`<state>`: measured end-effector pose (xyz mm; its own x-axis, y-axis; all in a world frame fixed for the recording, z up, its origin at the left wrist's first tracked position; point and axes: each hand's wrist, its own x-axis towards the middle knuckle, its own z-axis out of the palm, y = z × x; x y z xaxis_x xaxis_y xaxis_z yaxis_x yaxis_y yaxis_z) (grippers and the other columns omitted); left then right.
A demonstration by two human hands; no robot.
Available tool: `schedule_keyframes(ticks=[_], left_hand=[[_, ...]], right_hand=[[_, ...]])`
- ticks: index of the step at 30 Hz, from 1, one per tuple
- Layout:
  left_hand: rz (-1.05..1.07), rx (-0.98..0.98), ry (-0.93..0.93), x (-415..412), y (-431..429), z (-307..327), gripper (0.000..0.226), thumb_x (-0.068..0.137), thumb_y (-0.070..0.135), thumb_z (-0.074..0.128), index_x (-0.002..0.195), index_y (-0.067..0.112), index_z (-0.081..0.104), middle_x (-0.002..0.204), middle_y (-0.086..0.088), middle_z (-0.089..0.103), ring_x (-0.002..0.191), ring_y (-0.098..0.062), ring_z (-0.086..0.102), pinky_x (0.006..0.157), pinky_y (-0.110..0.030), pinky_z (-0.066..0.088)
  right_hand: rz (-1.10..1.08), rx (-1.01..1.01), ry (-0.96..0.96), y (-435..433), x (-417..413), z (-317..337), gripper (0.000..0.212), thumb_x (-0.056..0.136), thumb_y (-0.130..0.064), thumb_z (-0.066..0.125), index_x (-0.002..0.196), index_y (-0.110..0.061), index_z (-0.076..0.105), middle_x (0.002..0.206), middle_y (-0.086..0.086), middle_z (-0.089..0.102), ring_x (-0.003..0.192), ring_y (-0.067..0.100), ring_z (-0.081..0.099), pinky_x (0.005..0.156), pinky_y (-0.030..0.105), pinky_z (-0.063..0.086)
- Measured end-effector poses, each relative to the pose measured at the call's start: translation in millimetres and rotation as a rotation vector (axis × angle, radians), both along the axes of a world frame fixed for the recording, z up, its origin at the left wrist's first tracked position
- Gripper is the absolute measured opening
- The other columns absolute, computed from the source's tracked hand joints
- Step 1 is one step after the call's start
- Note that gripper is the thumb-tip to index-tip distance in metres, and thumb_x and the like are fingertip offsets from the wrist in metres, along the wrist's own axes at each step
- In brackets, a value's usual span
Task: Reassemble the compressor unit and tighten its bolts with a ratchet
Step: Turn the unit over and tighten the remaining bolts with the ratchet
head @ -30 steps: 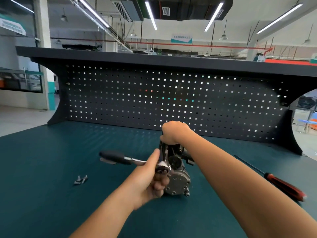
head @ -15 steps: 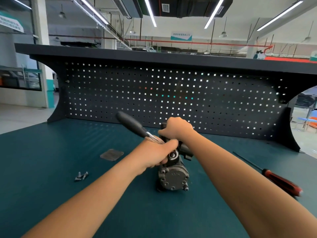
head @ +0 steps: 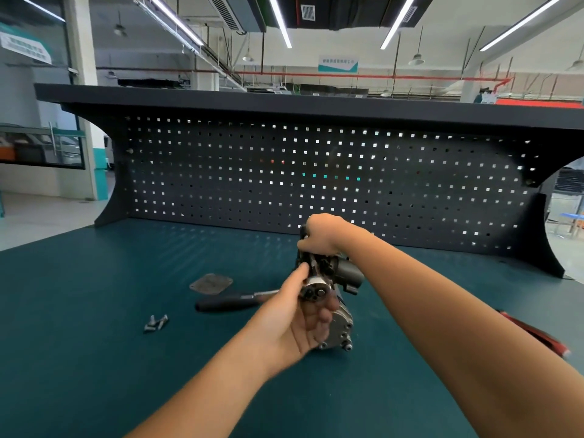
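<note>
Seemingly mid-tightening, the left hand (head: 300, 317) gripped the ratchet (head: 230, 303) by its head on the compressor unit (head: 343, 330); the right hand (head: 322, 235) clasped the unit's far end. The next swing would need that bracing. Loose bolts (head: 156, 323) lay further left.

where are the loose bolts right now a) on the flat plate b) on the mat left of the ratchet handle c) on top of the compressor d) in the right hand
b: the loose bolts lie on the green mat, left of the ratchet handle, apart from the flat plate and the compressor; the right hand grips only the compressor's top.
</note>
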<state>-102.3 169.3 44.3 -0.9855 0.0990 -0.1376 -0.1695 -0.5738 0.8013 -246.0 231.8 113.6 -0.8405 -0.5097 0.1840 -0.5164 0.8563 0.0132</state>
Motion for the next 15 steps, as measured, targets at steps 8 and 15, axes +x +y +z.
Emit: schedule_keyframes(ticks=[8,15], left_hand=[[-0.008,-0.287,0.041,-6,17,19,0.033,0.093,0.033,0.049,0.065,0.015,0.05,0.041,0.008,0.039,0.03,-0.002,0.028,0.029,-0.012,0.022],[0.048,-1.132,0.172,-16,-9,36,0.036,0.089,0.033,0.049,0.058,0.016,0.053,0.038,0.009,0.048,0.029,-0.003,0.033,0.035,-0.012,0.028]], right_hand=[[0.02,-0.14,0.038,14,5,-4,0.045,0.091,-0.028,0.051,0.053,-0.011,0.034,0.054,0.002,0.035,0.05,0.015,0.031,0.046,0.028,0.021],[0.099,-1.234,-0.301,74,23,-45,0.04,0.085,-0.054,0.055,0.092,-0.015,0.064,0.094,-0.004,0.064,0.092,0.015,0.058,0.078,0.033,0.044]])
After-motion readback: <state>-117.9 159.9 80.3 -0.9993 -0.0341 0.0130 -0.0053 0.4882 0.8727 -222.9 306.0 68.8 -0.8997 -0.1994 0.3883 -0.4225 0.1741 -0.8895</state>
